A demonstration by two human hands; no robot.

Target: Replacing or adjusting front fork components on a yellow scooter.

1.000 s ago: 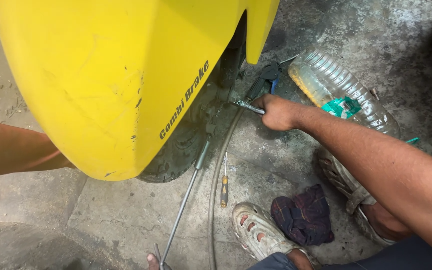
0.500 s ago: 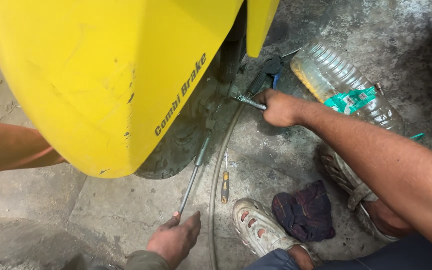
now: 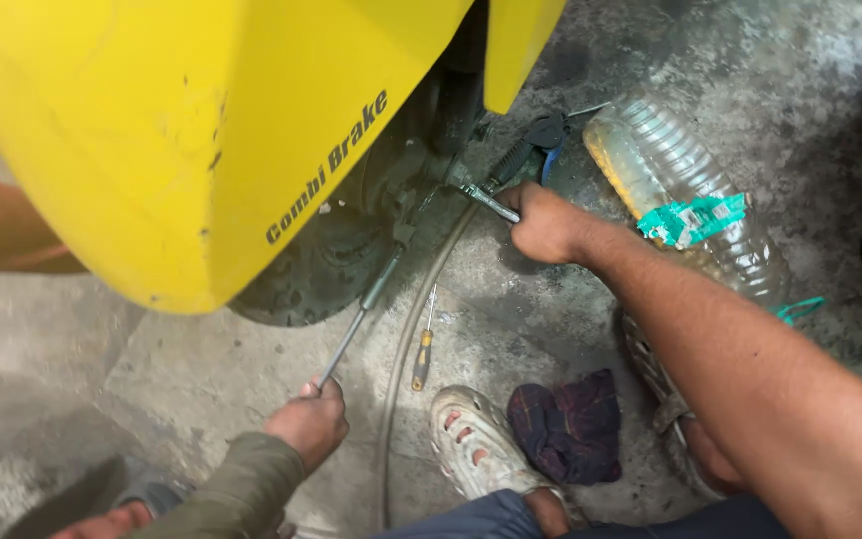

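Grimy, oil-stained concrete floor (image 3: 202, 379) fills the view, with the front wheel (image 3: 321, 269) of a scooter as the landmark at centre, half hidden under a yellow mudguard (image 3: 182, 130).

At the wheel's hub, on its right side, a metal wrench (image 3: 486, 200) points in at the axle; the right hand (image 3: 546, 222) is closed in a fist around its outer end, just beside the wheel. From the same hub a long thin metal rod (image 3: 366, 299) slants down and away from the wheel toward the bottom of the view. The left hand (image 3: 309, 424), in an olive sleeve, has its fingers curled around the rod's lower end, well below the tyre.

Just right of the rod, a grey cable (image 3: 401, 379) curves from the hub down across the floor, and a small screwdriver (image 3: 423, 344) with an orange handle lies beside it. Below these, a worn pale sandal (image 3: 471, 439) rests on the floor, with a dark crumpled rag (image 3: 566, 424) touching its right side. Farther right of the wheel, beyond the right forearm, lies a clear plastic bottle (image 3: 670, 170) holding yellowish liquid, with a torn green label. Blue-handled pliers (image 3: 541, 135) lie between the bottle and the wheel.
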